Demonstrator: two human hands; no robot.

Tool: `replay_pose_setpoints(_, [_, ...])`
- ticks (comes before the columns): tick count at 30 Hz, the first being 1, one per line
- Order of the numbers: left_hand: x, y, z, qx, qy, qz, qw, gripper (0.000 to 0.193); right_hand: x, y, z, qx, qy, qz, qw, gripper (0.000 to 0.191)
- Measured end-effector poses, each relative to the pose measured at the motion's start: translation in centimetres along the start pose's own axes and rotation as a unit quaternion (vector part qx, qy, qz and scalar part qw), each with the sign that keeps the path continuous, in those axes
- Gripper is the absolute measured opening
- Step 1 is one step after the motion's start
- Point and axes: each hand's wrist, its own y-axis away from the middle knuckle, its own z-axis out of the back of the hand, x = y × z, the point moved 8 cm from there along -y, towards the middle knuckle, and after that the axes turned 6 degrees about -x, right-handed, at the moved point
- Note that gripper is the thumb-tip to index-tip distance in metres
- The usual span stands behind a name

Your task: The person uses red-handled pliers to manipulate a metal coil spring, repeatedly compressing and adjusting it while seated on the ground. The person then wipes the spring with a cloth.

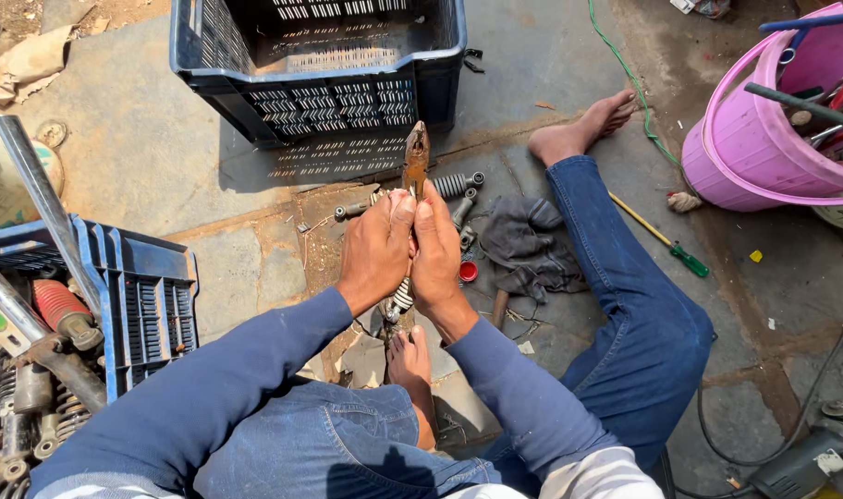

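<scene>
Left hand and right hand clamp together round the handles of rusty brown metal pliers, nose pointing to 12 o'clock toward the dark blue slatted plastic crate. A grey coiled shock-absorber spring sits under the palms (mostly hidden). Rusty handles could slip under hard squeezing, pinching fingers or skidding onto the bare foot at 6 o'clock.

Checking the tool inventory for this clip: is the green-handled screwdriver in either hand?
No: the green-handled screwdriver lies on the ground beside the person's leg, while the left hand and right hand together grip rusty pliers.
</scene>
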Motion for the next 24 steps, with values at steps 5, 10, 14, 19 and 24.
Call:
replay_pose_setpoints(5, [-0.4, 0.2, 0.2, 0.067, -0.052, -0.008, 0.996, 0.038, 1.4, 0.8, -2.2, 0.092, 0.041, -0.057, 0.993, 0.063])
replay_pose_setpoints(10, [-0.8, 0.3, -0.4, -0.018, 0.004, -0.023, 1.0, 0.039, 2.1, 0.2, -2.4, 0.004, 0.044, 0.042, 0.998, 0.06])
replay_pose_setpoints(14, [1.2, 0.0, -1.0, 0.123, -0.053, 0.028, 0.991, 0.041, 0.4, 0.7, -0.2, 0.01, 0.038, -0.018, 0.999, 0.063])
replay_pose_setpoints(19, [2.6, 0.6, -1.1, 0.187, -0.048, 0.012, 0.981, 0.044, 1.6, 2.2, 1.2, 0.027, 0.135, -0.095, 0.986, 0.064])
replay_pose_setpoints(24, [1.9, 0.3, -1.4, 0.149, 0.022, -0.042, 0.988, 0.044, 4.8, 2.8, 0.1, -0.02, 0.266, 0.013, 0.964, 0.069])
